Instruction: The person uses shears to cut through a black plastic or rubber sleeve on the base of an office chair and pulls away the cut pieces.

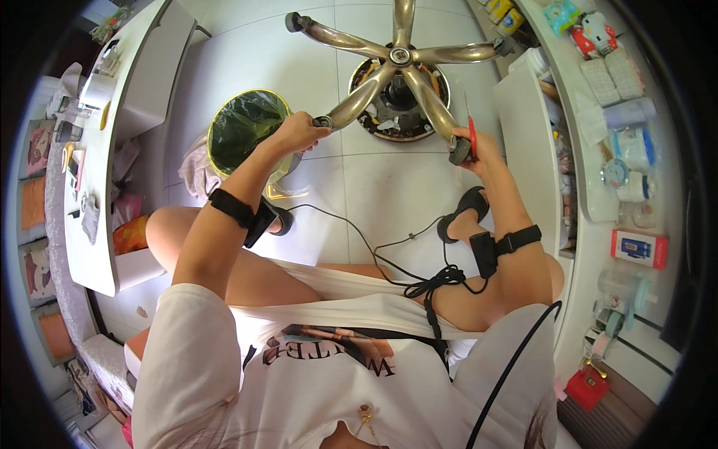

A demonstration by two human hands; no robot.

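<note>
A chair base with metal legs (364, 96) spreads out from a central hub, above a round dark disc (374, 123) with a shiny rim and pale bits on it. At the end of the near-left leg, my left hand (299, 133) is closed, its fingertips by a round metal-ringed part. My right hand (482, 152) is closed at the end of the near-right leg, beside a dark caster (459, 152). A red-handled tool (472, 136) with a thin metal tip pointing away from me is in that hand; its exact kind is unclear. Other casters (298, 22) show on the far legs.
A bin (247, 123) lined with a dark bag stands left of the base, by a crumpled cloth (200, 168). Black cables (430, 283) run across my lap and between my feet. A white desk (112, 172) is at left, crowded shelves (598, 150) at right.
</note>
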